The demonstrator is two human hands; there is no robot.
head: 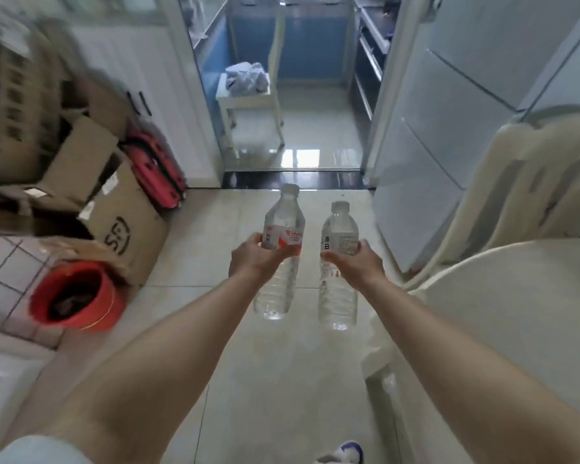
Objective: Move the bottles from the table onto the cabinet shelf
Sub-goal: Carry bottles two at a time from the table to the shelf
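Glossy pale floor tiles [275,380] run forward to an open doorway, beyond which a small white stool [248,102] carries a crumpled cloth [247,78]. Both bare arms stretch out ahead, each hand carrying a clear plastic water bottle in mid-air above the floor. The left hand [253,259] has its fingers wrapped around the middle of the red-labelled bottle [282,249], which leans slightly with its white cap pointing away. The right hand [355,262] grips the white-labelled bottle [338,266] at its label, and this one stands nearly upright. The two bottles are side by side, near each other but not touching. Stacked cardboard boxes [114,209], a red suitcase [154,172] and a red bucket [74,296] crowd the left side. A round white table [516,313] and a pale chair [533,182] sit on the right.
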